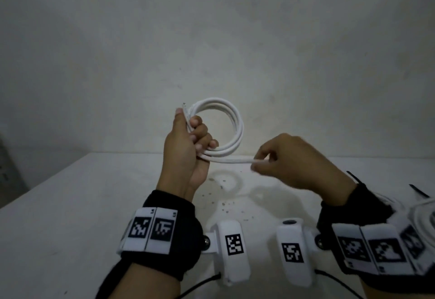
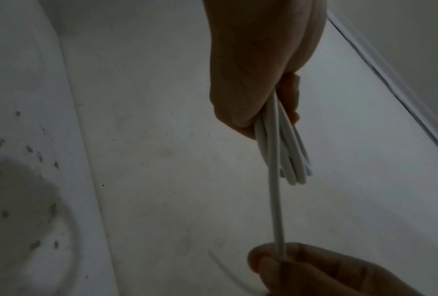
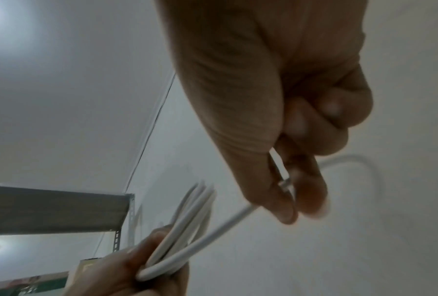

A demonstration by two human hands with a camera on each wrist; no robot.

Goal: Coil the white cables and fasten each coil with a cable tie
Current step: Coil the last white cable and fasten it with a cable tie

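A white cable point(image 1: 236, 124) is wound into a round coil of several loops, held upright above the white table point(image 1: 70, 204). My left hand point(image 1: 188, 138) grips the coil's left side, with fingers curled round the bunched loops point(image 2: 292, 152). The cable's free end point(image 1: 233, 159) runs right from the coil's bottom to my right hand point(image 1: 282, 160), which pinches it between thumb and fingertips point(image 3: 286, 202). In the right wrist view the loops point(image 3: 185, 226) show edge-on in my left hand point(image 3: 136, 268). At the far right edge, black cable ties point(image 1: 419, 190) lie partly hidden behind my right wrist.
Small dark specks point(image 1: 226, 204) are scattered on the table under the coil. A plain wall point(image 1: 211, 51) rises behind the table's far edge. A grey metal shelf point(image 3: 55, 210) stands to the left. A white coiled object point(image 1: 426, 214) peeks in at the right edge.
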